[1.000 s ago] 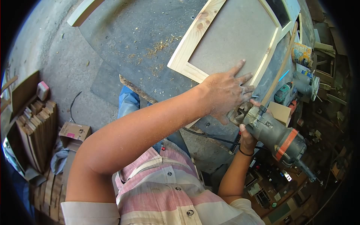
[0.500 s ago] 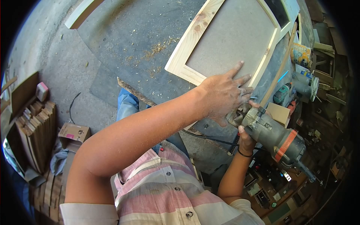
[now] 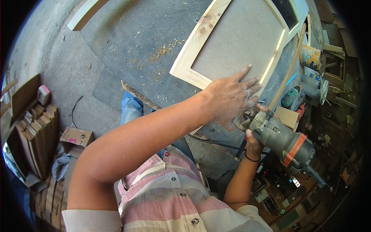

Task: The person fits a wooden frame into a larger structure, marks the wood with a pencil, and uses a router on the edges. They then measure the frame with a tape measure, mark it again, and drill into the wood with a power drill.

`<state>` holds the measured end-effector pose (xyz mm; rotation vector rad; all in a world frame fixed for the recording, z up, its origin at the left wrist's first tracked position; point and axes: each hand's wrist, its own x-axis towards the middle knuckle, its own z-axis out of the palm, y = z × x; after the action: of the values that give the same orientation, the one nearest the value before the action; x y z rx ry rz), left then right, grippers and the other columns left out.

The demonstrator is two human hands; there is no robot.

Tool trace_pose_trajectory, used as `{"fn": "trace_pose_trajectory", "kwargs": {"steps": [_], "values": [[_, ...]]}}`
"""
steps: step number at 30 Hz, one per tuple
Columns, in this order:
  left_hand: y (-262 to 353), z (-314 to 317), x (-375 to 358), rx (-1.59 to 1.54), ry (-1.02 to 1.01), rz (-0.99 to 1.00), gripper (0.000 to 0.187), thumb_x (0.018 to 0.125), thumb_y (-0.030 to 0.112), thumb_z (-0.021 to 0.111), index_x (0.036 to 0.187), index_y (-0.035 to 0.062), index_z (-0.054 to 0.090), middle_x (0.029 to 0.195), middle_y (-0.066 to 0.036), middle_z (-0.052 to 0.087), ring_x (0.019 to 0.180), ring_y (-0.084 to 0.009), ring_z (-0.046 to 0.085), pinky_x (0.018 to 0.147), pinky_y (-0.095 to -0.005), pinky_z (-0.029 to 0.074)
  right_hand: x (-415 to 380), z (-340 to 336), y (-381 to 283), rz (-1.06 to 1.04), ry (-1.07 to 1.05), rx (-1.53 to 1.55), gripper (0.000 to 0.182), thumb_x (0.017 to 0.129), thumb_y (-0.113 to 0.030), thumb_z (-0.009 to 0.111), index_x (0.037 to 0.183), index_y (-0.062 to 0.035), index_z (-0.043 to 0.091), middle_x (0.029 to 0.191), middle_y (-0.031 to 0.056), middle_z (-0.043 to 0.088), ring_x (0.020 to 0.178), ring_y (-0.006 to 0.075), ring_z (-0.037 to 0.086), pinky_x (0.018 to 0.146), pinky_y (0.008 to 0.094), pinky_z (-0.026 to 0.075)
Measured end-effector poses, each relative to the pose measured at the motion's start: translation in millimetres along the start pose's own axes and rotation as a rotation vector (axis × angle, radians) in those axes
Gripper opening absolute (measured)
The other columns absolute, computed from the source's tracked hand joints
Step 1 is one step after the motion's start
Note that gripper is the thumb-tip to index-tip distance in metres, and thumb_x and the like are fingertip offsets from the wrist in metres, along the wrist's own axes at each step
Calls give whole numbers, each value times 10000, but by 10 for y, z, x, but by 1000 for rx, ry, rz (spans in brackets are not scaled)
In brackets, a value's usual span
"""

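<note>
My left hand point(image 3: 234, 98) lies palm down with its fingers spread over the lower corner of a pale wooden frame point(image 3: 198, 78), which has a grey panel point(image 3: 239, 38) inside. Its lower edge and thumb are beside the metal base of a power tool point(image 3: 276, 135) with a grey body and an orange band. My right hand point(image 3: 254, 144), with a black band at the wrist, is wrapped round the front part of that tool; the thumb shows below and some fingertips above. The tool's bit, if any, is hidden behind my left hand.
Sawdust point(image 3: 164, 50) lies on the dark sheet. A wooden strip point(image 3: 288, 73), a green drill point(image 3: 290, 96) and a tin point(image 3: 310, 57) are at the right. A black cable point(image 3: 216, 143) runs below the frame. Stacked boards point(image 3: 38, 135) and a cardboard box point(image 3: 76, 138) are at the left.
</note>
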<state>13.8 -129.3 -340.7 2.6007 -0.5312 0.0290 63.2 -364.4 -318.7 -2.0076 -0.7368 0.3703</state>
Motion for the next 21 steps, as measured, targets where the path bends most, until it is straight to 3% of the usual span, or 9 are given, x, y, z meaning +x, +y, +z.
{"fn": "trace_pose_trajectory", "kwargs": {"steps": [12, 21], "values": [[-17, -33, -1, 12, -28, 6, 1094, 620, 711, 776, 1449, 84, 435, 1510, -73, 455, 1439, -218, 362, 1272, -481, 99, 10, -30, 55, -21, -14, 20, 881, 718, -325, 795, 1402, -116, 280, 1326, 212, 499, 1256, 356, 504, 1084, 496, 403], [-19, -45, -11, 1, -27, 5, 1094, 634, 682, 786, 1464, 76, 413, 1511, -75, 455, 1440, -218, 362, 1270, -479, 107, 15, -33, 89, -58, -14, 29, 882, 720, -323, 795, 1401, -117, 274, 1326, 215, 497, 1247, 352, 507, 1075, 486, 414]]}}
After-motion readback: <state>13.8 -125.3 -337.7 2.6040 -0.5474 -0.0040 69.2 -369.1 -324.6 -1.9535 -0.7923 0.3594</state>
